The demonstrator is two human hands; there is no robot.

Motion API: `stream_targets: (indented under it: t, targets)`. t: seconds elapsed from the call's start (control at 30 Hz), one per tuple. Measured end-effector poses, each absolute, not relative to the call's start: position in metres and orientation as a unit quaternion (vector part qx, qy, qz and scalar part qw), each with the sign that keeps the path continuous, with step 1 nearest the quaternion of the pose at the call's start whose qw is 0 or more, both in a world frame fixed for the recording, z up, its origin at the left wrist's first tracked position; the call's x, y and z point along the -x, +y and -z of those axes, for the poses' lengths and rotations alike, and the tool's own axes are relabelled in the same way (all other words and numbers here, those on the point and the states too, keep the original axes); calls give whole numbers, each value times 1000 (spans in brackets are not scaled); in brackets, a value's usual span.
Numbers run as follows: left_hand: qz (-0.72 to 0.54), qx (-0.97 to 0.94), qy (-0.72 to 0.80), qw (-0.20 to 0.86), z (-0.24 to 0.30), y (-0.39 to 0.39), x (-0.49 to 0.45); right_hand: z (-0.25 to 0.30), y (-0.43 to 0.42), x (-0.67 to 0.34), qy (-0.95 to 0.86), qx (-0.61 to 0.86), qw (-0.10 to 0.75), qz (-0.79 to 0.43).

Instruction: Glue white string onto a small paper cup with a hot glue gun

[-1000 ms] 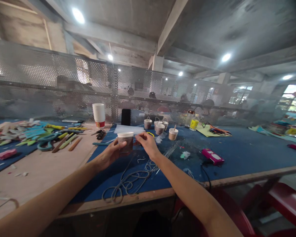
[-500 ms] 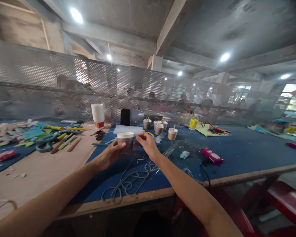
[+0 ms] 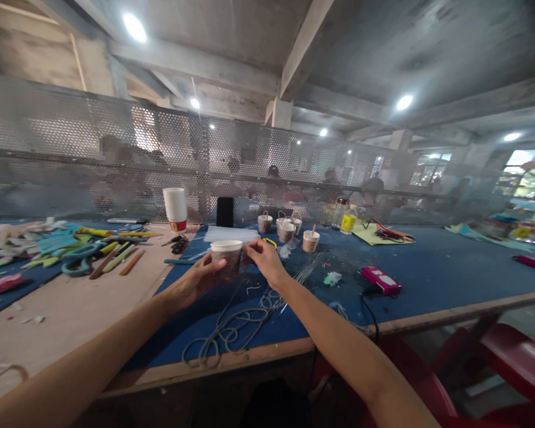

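A paper cup (image 3: 229, 260) with a white rim and a grey-brown covering stands upright in my left hand (image 3: 198, 278), thumb on the near side. My right hand (image 3: 264, 260) has its fingers pinched together at the cup's right side; what they hold, if anything, is too small to make out. Below both hands, a loose grey cord (image 3: 234, 327) lies in loops on the blue table mat (image 3: 160, 339). Thin wires (image 3: 299, 276) lie beside the cord, partly behind my right forearm.
Several covered cups, one of them a small cup (image 3: 286, 230), stand behind my right hand. At the back left is a white cup stack (image 3: 175, 208). Scissors (image 3: 78, 261) and tools lie left, a magenta device (image 3: 381, 279) right. A perforated screen (image 3: 249, 154) borders the table.
The view has shifted very slightly. Both hands stay at the cup in almost the same pose, with no other clear change.
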State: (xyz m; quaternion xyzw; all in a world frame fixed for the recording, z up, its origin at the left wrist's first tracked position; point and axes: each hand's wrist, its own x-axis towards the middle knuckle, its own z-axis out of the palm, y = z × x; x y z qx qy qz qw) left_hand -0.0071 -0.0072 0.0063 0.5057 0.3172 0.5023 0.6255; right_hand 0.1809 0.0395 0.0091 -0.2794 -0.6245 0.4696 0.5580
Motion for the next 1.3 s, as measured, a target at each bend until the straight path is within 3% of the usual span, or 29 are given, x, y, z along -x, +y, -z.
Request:
stream_targets:
  t: [0.7,1.3]
  targets:
    - [-536,-516,375,552,0,0,0,0,42,-173,-596,267,564,-505]
    - [-516,-522,360,577,-6,-6,0,-1,39,-175,-604,282,540,-514]
